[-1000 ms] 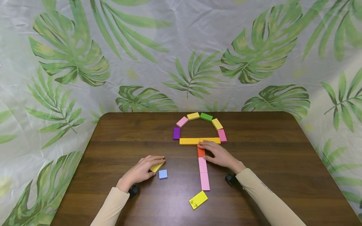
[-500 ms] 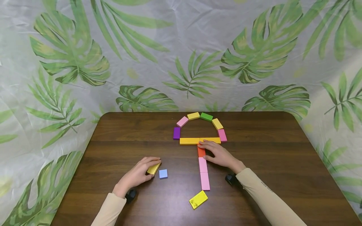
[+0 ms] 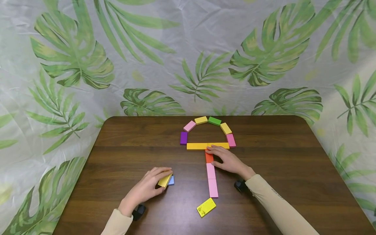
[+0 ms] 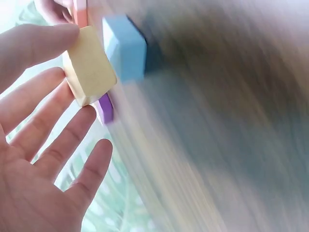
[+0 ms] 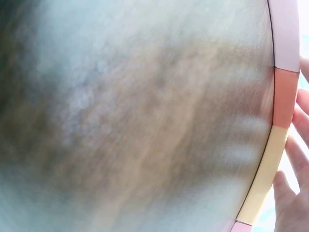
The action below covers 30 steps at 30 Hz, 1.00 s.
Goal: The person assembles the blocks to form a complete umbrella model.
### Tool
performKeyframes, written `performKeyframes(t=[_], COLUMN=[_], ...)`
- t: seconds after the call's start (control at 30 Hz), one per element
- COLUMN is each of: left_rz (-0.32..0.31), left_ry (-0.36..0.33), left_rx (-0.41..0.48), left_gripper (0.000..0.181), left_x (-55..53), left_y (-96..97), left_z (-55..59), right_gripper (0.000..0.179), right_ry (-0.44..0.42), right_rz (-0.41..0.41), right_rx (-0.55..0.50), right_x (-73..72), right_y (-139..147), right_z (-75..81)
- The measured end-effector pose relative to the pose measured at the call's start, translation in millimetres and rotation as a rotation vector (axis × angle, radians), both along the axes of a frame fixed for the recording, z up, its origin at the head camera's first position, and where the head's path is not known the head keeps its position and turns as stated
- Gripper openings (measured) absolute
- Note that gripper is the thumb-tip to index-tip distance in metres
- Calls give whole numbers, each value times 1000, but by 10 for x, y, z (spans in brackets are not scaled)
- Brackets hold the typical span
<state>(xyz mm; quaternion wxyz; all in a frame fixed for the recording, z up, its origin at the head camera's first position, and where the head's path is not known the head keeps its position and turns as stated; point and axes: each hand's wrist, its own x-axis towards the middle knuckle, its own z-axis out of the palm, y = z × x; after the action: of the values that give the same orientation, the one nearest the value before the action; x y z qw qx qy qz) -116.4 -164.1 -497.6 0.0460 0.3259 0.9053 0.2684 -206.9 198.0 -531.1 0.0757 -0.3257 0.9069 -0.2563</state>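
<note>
My left hand (image 3: 147,186) pinches a yellow block (image 4: 91,66) between thumb and fingertips, tilted and lifted off the table. Right beside it, partly covered by it in the head view, a small blue block (image 3: 171,180) lies on the wood. My right hand (image 3: 228,159) rests with extended fingers at the joint of the red-orange block (image 3: 209,158) and the right yellow-orange bar (image 3: 221,145). Below the red-orange block, two pink blocks (image 3: 211,171) continue the straight column.
An arch of small blocks, among them a purple one (image 3: 183,138) and a green one (image 3: 214,121), curves above the yellow-orange bars. A bright yellow block (image 3: 206,207) lies askew below the column. The brown table (image 3: 279,147) meets a leaf-print cloth (image 3: 205,42) behind.
My left hand first shifted slightly left with the yellow block, then back right, raising and tilting it partly over the blue block in view. The right hand stays put.
</note>
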Motion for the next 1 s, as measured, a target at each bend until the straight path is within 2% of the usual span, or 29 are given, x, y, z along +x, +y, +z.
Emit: performKeyframes(t=[0.37, 0.7, 0.83, 1.0], left_rz=[-149, -276, -289, -265], left_ry=[-25, 55, 61, 41], left_rx=[-63, -71, -39, -27], left_gripper=[53, 54, 54, 47], left_x=[189, 278, 291, 301], left_y=[357, 510, 530, 558], left_z=[-47, -119, -153, -204], right_gripper=[55, 54, 54, 54], right_ry=[-2, 0, 3, 4], right_rz=[-9, -12, -11, -11], right_rx=[2, -6, -7, -3], right_x=[9, 18, 16, 12], right_y=[-6, -14, -15, -13], right_z=[-1, 4, 2, 5])
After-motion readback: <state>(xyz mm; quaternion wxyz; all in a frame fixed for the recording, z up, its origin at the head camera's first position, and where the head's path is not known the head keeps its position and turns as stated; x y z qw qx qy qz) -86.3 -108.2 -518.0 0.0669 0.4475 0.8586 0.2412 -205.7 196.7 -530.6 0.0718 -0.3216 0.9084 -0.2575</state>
